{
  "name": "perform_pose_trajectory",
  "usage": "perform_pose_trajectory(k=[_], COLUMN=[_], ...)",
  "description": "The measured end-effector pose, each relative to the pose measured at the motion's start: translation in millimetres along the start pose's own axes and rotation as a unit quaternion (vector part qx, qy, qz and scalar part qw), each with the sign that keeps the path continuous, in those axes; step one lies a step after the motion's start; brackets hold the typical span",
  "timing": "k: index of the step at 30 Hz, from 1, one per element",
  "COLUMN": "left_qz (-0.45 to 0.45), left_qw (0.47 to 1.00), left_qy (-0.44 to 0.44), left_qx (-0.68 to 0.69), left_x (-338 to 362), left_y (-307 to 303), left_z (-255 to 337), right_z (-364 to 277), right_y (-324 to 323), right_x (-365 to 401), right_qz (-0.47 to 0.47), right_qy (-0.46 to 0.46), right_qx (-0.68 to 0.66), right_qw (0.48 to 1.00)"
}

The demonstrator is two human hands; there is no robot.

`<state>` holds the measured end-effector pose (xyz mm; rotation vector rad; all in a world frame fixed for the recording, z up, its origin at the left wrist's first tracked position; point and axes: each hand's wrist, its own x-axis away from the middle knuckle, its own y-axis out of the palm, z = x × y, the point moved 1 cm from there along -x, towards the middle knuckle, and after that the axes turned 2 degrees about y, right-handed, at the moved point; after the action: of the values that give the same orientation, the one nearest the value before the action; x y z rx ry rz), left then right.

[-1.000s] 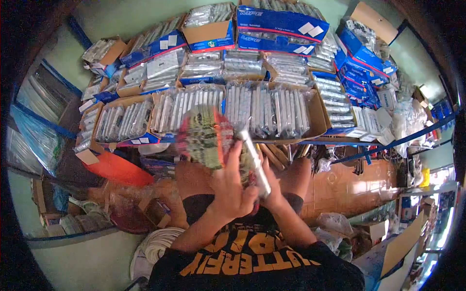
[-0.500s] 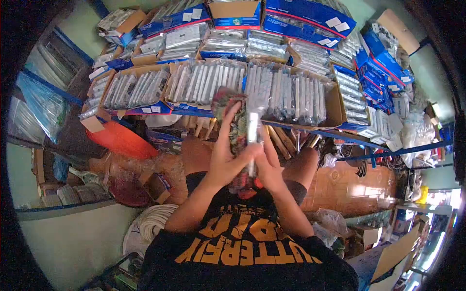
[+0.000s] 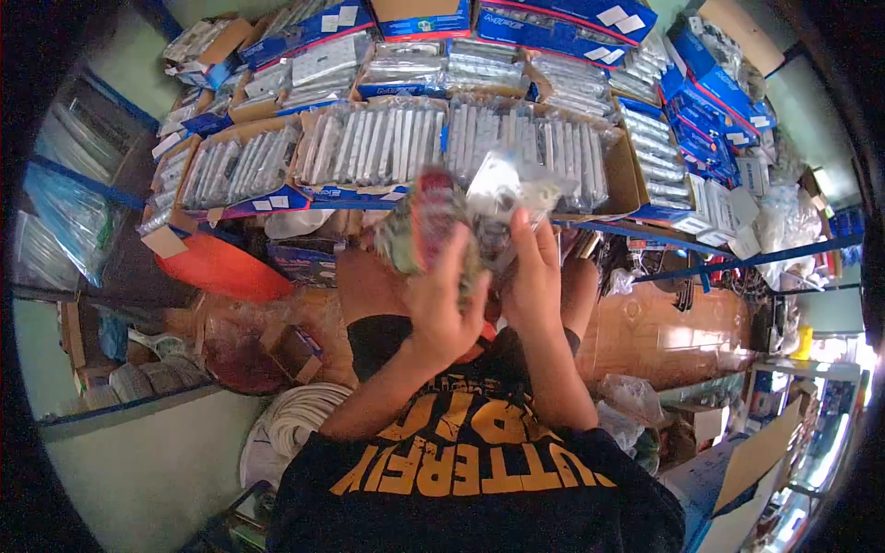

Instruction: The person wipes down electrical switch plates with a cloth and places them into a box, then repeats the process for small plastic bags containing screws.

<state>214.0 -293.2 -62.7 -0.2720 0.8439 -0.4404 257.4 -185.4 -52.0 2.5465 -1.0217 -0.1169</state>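
My left hand [image 3: 444,309] is closed around a crumpled multicoloured rag [image 3: 429,226], red and green, somewhat blurred by motion. Beside it, my right hand [image 3: 535,281] grips a flat silvery plate in clear plastic [image 3: 502,194], thumb against its near face. The plate's face is turned up and catches a bright glare. A small gap separates the rag from the plate. Both are held above my lap, in front of a row of open boxes [image 3: 355,193] packed with similar plastic-wrapped plates standing on edge.
Blue cartons [image 3: 562,23] with more wrapped plates are stacked behind. A red curved object [image 3: 221,267] lies below the shelf at left. A coil of white hose [image 3: 300,419] sits by my left side, and an opened carton [image 3: 756,461] stands at right.
The plate has turned from edge-on to face-up and tilted right. My hands have moved apart, the left swinging the rag slightly left and down. The view has shifted a little.
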Motion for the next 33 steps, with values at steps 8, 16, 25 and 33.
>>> perform_pose_trajectory(k=[8, 16, 25, 33], left_qz=[-0.213, -0.166, -0.014, -0.103], left_qw=[0.955, 0.982, 0.981, 0.994], left_qy=[0.130, 0.073, 0.124, -0.014], left_qx=[-0.158, -0.053, -0.151, 0.024], left_x=[-18, -66, -43, -12], left_y=[7, -19, -21, -32], left_z=[6, 7, -10, -55], right_z=[8, 3, -42, -188], right_y=[-14, -22, 6, 7], right_x=[0, 0, -48, -282], right_qz=[-0.027, -0.196, -0.118, 0.035], right_qy=[0.044, -0.052, -0.116, -0.325], right_qx=[-0.112, 0.123, 0.406, 0.394], right_qw=[0.992, 0.971, 0.899, 0.859])
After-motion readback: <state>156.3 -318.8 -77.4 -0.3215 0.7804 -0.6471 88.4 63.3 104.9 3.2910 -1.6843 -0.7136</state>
